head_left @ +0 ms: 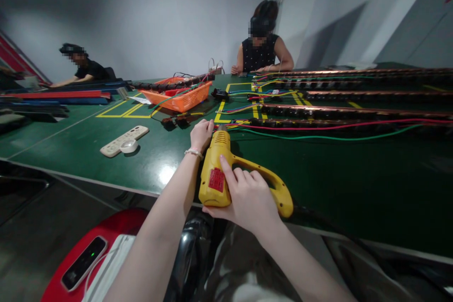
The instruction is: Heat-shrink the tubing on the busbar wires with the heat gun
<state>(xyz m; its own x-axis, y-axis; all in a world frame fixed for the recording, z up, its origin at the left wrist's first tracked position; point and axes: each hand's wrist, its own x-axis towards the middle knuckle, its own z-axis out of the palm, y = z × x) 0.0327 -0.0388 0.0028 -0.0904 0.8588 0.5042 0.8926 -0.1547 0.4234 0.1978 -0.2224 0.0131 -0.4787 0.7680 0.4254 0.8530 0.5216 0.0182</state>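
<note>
My right hand [249,196] is wrapped around the body of a yellow heat gun [216,155], its index finger stretched along the casing. The gun's metal nozzle points away from me at the ends of the coloured wires [235,125] of the nearest bar. Just left of the nozzle is my left hand [202,134], with a bracelet at the wrist. Its fingers are curled closed beside the wire ends; what they pinch is hidden. Long black-and-copper bars [318,112] with wire leads lie across the right of the green table.
An orange basket [187,96] holds wired parts. A beige remote control [123,141] and a small white round object [129,146] lie to the left. Behind are blue and red strips [71,96]. Two people sit across the table. A red stool [120,222] stands below.
</note>
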